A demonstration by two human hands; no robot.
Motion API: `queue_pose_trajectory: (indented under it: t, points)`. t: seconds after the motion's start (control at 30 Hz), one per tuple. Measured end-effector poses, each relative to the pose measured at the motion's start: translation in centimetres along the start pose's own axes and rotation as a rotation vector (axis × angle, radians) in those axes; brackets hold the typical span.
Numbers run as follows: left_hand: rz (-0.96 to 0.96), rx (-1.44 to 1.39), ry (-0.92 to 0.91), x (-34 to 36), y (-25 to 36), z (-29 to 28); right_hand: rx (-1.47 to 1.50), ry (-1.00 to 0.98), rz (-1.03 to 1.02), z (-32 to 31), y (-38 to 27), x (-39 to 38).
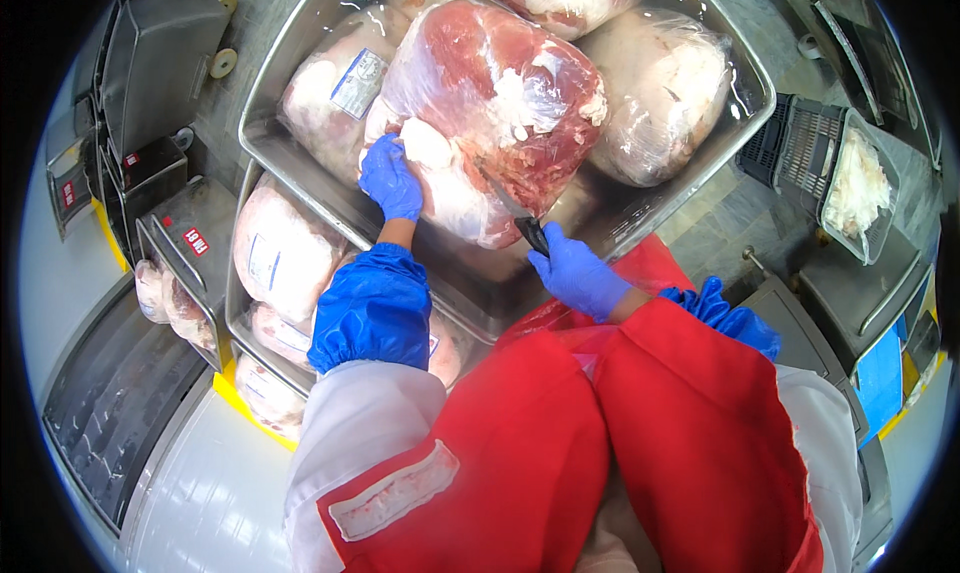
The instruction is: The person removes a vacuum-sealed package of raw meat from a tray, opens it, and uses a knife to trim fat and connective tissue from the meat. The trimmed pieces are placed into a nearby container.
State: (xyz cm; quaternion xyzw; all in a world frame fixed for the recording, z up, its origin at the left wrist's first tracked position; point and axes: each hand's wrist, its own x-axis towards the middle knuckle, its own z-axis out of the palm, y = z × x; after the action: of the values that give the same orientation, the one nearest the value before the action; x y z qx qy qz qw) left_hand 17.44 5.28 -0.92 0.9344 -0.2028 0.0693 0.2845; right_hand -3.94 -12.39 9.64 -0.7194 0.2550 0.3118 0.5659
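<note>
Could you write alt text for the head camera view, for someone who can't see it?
A person's blue-gloved left hand steadies a large plastic-wrapped cut of raw meat in a steel tray, while the right hand holds a black-handled knife against it. More wrapped cuts fill trays around and below.

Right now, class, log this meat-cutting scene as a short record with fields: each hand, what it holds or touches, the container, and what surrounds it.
left hand: blue glove, pressed flat on the large meat cut
right hand: blue glove, gripping a knife with a dark handle, blade against the meat's lower edge
large meat cut: red with white fat, wrapped in clear plastic, lying on top of other wrapped cuts
container: steel tray, full of wrapped cuts
below: a second steel tray holding more wrapped cuts
clothing: red apron, blue sleeve covers
</note>
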Motion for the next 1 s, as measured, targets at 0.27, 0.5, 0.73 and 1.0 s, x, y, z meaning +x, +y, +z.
queue_pose_trajectory:
  t: [0.27,0.5,0.73,1.0]
  points:
    - [0.006,0.059,0.007,0.1,0.5,-0.4,-0.004,0.17,-0.146,2.9,2.8,0.9]
    - [-0.033,0.031,-0.003,-0.5,0.8,-0.1,-0.133,0.108,-0.224,-0.3,2.4,0.5]
    - [-0.089,0.03,0.002,-0.8,0.3,0.0,-0.39,0.079,-0.407,-5.6,3.9,2.4]
    - [0.004,-0.004,-0.013,-0.2,0.3,-0.1,-0.451,0.243,-0.381,-1.9,2.8,4.6]
